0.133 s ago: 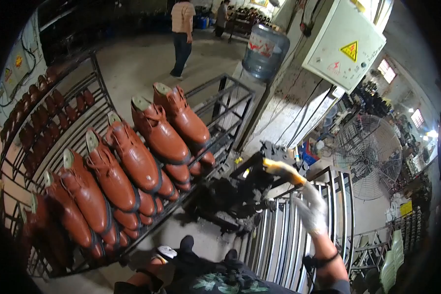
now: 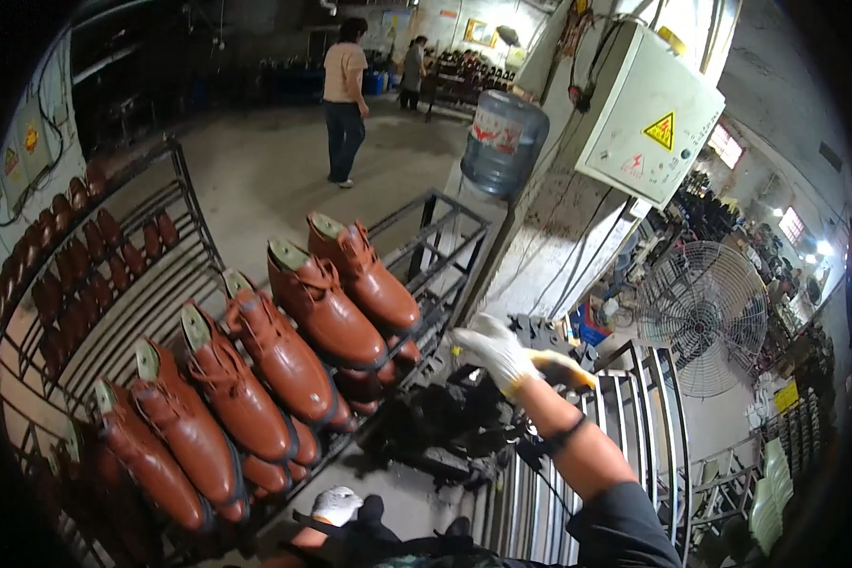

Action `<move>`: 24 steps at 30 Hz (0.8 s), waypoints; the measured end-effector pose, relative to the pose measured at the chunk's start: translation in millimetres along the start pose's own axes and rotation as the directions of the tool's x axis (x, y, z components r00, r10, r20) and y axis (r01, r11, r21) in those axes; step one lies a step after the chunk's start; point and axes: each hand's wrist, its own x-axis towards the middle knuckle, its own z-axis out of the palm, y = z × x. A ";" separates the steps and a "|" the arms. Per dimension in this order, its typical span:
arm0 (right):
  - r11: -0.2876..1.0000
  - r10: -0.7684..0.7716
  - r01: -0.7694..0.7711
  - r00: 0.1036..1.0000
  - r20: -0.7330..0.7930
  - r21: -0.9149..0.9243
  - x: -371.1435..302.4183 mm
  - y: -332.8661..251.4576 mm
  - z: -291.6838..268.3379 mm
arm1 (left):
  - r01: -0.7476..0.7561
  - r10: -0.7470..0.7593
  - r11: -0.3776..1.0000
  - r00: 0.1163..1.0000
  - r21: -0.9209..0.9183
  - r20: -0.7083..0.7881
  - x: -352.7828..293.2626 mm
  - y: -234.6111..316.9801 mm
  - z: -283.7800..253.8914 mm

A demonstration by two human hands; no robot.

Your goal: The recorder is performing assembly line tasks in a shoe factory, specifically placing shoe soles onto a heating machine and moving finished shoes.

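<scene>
My right hand (image 2: 494, 350), in a white glove, reaches forward with its fingers stretched out and nothing visible in them. Its fingertips are close to the right end of a rack carrying reddish-brown lace-up shoes (image 2: 279, 355). Partly behind the right wrist lies a long yellow-orange object (image 2: 566, 367) with a dark side; its kind cannot be made out. Low beside my body hangs my left hand (image 2: 336, 505), also gloved in white. Its fingers are too small and curled from view to tell their state. The shoes stand toes toward me in a slanted row, with more below.
A black metal rack (image 2: 435, 227) holds the shoes; another shoe rack (image 2: 104, 293) stands left. Dark machinery (image 2: 445, 412) and silver bars (image 2: 544, 473) are before me. Around them are a pillar with an electrical box (image 2: 648, 114), a water bottle (image 2: 505, 142), and a fan (image 2: 702, 317). Two people stand farther off.
My right hand has swung left and forward, past the yellow-orange object, toward the shoe rack. The whole view has tilted up, so the scene sits lower.
</scene>
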 end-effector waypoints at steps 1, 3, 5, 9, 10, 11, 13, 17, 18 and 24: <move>0.993 0.116 -0.118 0.990 0.080 0.024 50.8 15.2 2.6 | -0.091 0.100 0.991 0.991 0.097 -0.089 8.4 12.1 -41.0; 0.820 0.193 -0.395 0.873 0.448 0.415 77.7 -4.0 75.6 | -0.064 0.025 0.988 0.963 -0.138 -0.267 -0.5 -16.8 -47.3; 0.879 0.307 -0.391 0.902 0.302 0.273 104.8 2.4 103.0 | -0.056 0.021 0.991 0.962 -0.120 -0.271 -10.4 -39.7 -55.6; 0.854 0.220 -0.349 0.914 0.340 0.387 84.7 -9.9 109.8 | 0.007 -0.047 0.986 0.972 -0.168 -0.232 -38.7 -81.6 -27.8; 0.869 0.147 -0.286 0.928 0.341 0.404 78.3 -6.8 99.9 | 0.011 -0.052 0.986 0.968 -0.165 -0.244 -35.4 -85.8 -33.2; 0.877 0.071 -0.217 0.941 0.332 0.428 70.2 -0.1 91.2 | -0.014 -0.039 0.987 0.946 -0.161 -0.321 -33.6 -91.1 -42.4; 0.711 0.130 -0.369 0.906 0.404 0.598 55.7 27.1 76.8 | -0.074 -0.003 0.986 0.886 -0.147 -0.463 -24.9 -92.0 -54.1; 0.542 0.020 -0.269 0.951 0.307 0.796 66.1 70.0 88.1 | -0.194 0.053 0.972 0.736 -0.136 -0.675 -20.5 -36.4 -44.7; 0.582 0.113 -0.249 0.967 0.226 0.774 64.3 73.3 86.2 | -0.155 -0.090 0.894 0.857 -0.420 -0.508 -13.9 -1.2 -93.8; 0.915 -0.158 0.151 0.987 -0.012 0.375 -90.3 39.4 33.1 | -0.690 -0.125 0.398 0.612 -0.604 -0.781 48.8 160.3 -231.5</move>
